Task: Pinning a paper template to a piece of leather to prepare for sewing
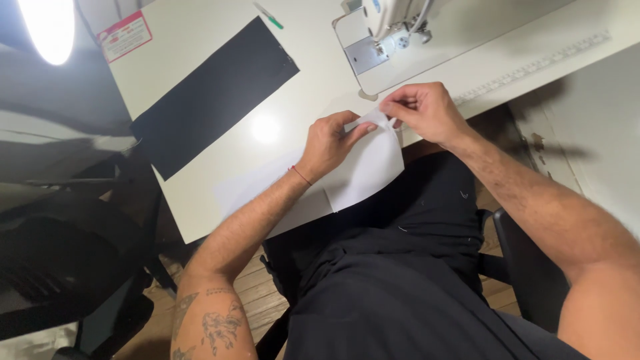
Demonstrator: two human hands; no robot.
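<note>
At the tabletop's near edge, head view: left hand and right hand each pinch shut on the top of one white fabric piece, which overhangs the edge below both hands. One black fabric strip lies toward the left edge; one sewing machine stands at the far edge.

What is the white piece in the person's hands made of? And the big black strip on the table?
The white piece looks like thin matte fabric, or perhaps a paper pattern: it bends softly where both hands pinch it and droops over the table edge. The black strip seems to be dull cloth: it lies flat with no shine under the lamp. The table looks like smooth, slightly glossy laminate, since it reflects light.
</note>
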